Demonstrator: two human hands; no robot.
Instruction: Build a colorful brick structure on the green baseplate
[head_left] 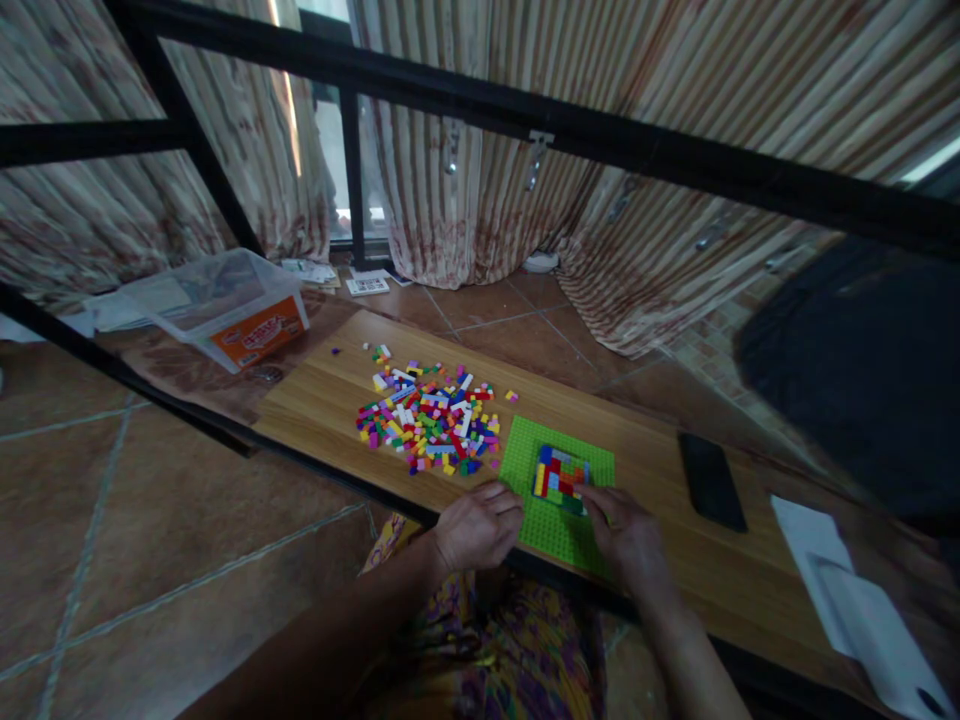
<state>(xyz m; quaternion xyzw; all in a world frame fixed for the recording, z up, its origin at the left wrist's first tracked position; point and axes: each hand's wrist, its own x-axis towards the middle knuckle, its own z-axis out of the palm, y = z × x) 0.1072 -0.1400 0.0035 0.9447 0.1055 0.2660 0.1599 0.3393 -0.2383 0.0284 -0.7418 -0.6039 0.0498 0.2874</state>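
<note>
A green studded baseplate (559,536) lies near the front edge of the wooden board, carrying a low, multicoloured block of toy bricks (553,480) in red, yellow, blue and green. My right hand (624,532) reaches over the plate's right side, its thumb and forefinger together at the right part of the brick block; anything between the fingertips is too small to make out. At the plate's left edge rests my left hand (481,525), fingers curled in, and whether they hold anything is hidden. Just beyond it spreads a heap of loose toy bricks (431,418) in many colours.
A clear plastic box (217,300) with an orange label stands on the left. A black phone (711,482) lies to the right, near white sheets (847,580). Dark metal bars (570,135) cross the view before striped curtains (480,200). Stray bricks lie around the heap.
</note>
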